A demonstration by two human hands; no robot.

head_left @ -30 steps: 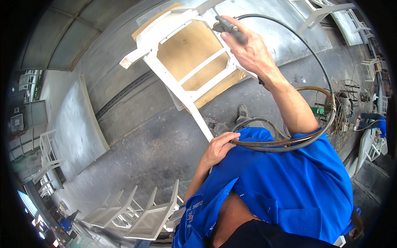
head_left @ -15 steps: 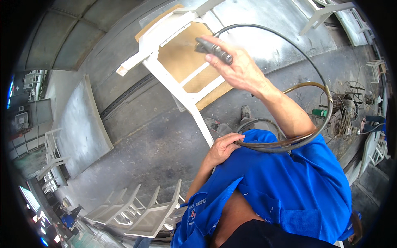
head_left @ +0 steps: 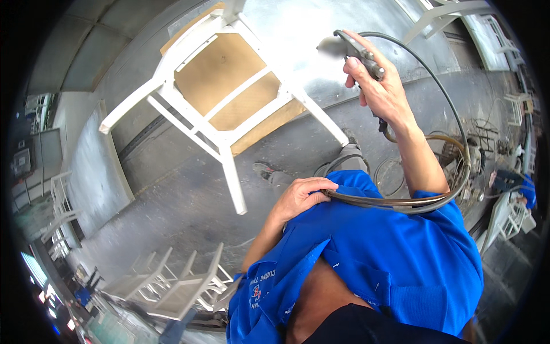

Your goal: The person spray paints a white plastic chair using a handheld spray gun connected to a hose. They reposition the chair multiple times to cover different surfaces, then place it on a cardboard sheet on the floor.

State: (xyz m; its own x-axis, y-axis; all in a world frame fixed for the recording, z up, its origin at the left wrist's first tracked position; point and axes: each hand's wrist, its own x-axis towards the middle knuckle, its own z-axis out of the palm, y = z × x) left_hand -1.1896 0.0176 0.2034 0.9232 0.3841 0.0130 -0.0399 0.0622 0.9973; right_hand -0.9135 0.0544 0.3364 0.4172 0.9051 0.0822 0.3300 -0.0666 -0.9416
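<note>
In my right hand [head_left: 381, 86] is a dark metal spray gun [head_left: 360, 53], gripped by its handle, its front end pointing left. A blurred grey patch hides that front end. Dark and brown hoses [head_left: 395, 202] loop from the gun round my right forearm to my waist. There my left hand [head_left: 305, 198] is closed on the bundled hoses against my blue shirt. Left of the gun, apart from it, a white wooden chair frame [head_left: 229, 139] lies tipped with its legs outward. Behind its rails shows a brown panel [head_left: 229, 74].
A pale work surface [head_left: 286, 28] lies beyond the chair. Several white chairs [head_left: 189, 286] stand at the lower left, near a leaning grey panel [head_left: 103, 172]. Coiled hoses and equipment [head_left: 467, 152] lie at the right. My shoe [head_left: 264, 169] is on the dark floor.
The chair frame has turned, and its legs now point differently. My right hand has moved right with the spray gun, away from the chair. The left hand keeps its hold on the hoses.
</note>
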